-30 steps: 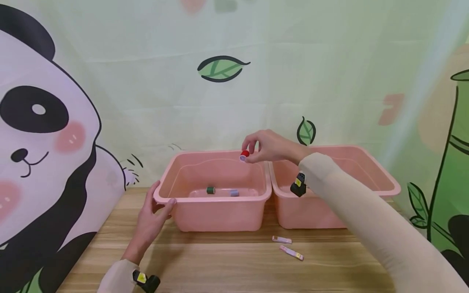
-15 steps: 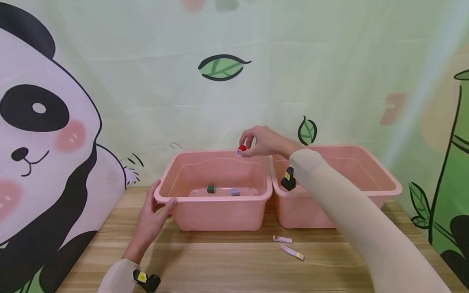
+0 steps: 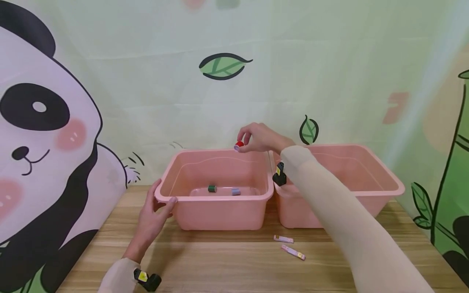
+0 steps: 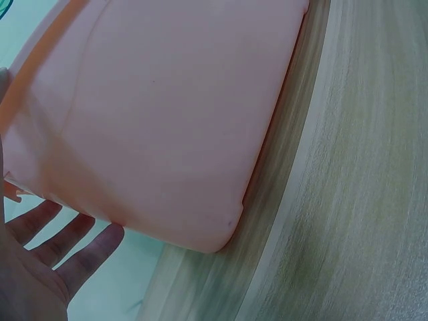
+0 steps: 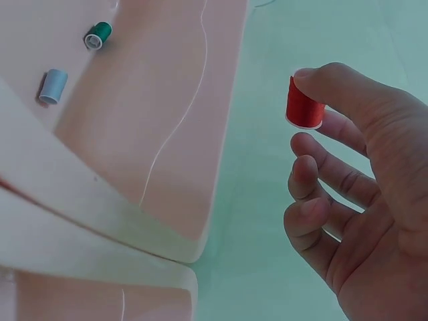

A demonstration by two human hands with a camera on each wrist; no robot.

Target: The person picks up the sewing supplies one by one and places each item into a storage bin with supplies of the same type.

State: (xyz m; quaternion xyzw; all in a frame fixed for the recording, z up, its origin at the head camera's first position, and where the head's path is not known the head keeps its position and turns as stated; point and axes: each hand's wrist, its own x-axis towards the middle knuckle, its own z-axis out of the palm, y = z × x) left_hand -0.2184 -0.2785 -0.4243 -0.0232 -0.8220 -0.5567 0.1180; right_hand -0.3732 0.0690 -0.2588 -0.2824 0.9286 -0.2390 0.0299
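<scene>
Between thumb and fingertips, my right hand point(image 3: 259, 137) pinches a red thread spool point(image 5: 304, 107). It hovers over the back right rim of the left pink plastic bin point(image 3: 216, 199). On that bin's floor lie a green thread spool point(image 3: 212, 189) and a pale blue thread spool point(image 3: 235, 191), a little apart. My left hand point(image 3: 154, 217) holds the bin's front left corner, thumb on the front rim and fingers along the side. In the left wrist view several fingers point(image 4: 93, 254) reach to the outer side wall point(image 4: 160, 120).
A second pink bin point(image 3: 381, 193) stands right beside the first, partly hidden by my right sleeve. Two small patterned strips, one upper point(image 3: 283, 239) and one lower point(image 3: 293, 252), lie on the wooden table point(image 3: 227, 264) in front. A printed cloth backdrop point(image 3: 154, 101) hangs close behind the bins.
My right hand has moved up and slightly left with the red thread spool, rising above the left bin's back rim. The left hand keeps its hold on the bin corner.
</scene>
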